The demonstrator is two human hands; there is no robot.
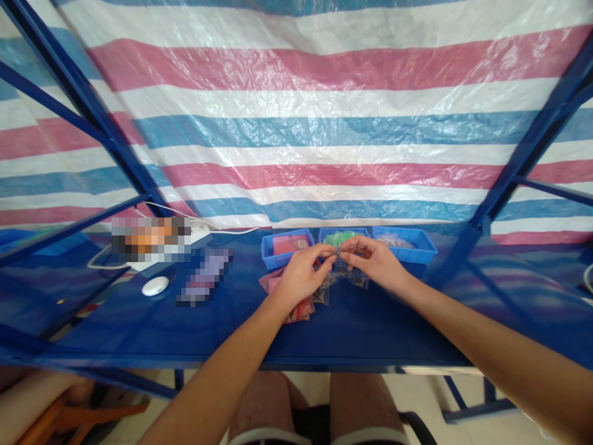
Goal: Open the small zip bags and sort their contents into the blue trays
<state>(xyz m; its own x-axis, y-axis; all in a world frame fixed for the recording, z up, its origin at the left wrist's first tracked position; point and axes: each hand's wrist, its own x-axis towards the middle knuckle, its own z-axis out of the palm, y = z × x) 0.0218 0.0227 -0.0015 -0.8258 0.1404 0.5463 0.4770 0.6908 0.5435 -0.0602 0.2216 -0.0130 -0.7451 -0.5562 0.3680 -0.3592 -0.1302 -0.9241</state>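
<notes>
My left hand (308, 272) and my right hand (373, 262) meet above the desk, fingertips almost touching. Both pinch the top edge of a small clear plastic bag (341, 268), which has something dark inside; its details are too small to make out. Another small clear bag (359, 279) lies just below my right hand. Under and beside my left hand rest a pile of red plastic bags (301, 310) and more clear bags with small dark contents (322, 295), partly covered by the hand.
Behind my hands stand three blue trays: one with red bags (282, 245), one with green bags (338, 237), one with pale bags (391, 240). A white round case (155, 285) and a white power strip (152, 259) lie left on the blue desk (370, 337). Blue metal frames flank it.
</notes>
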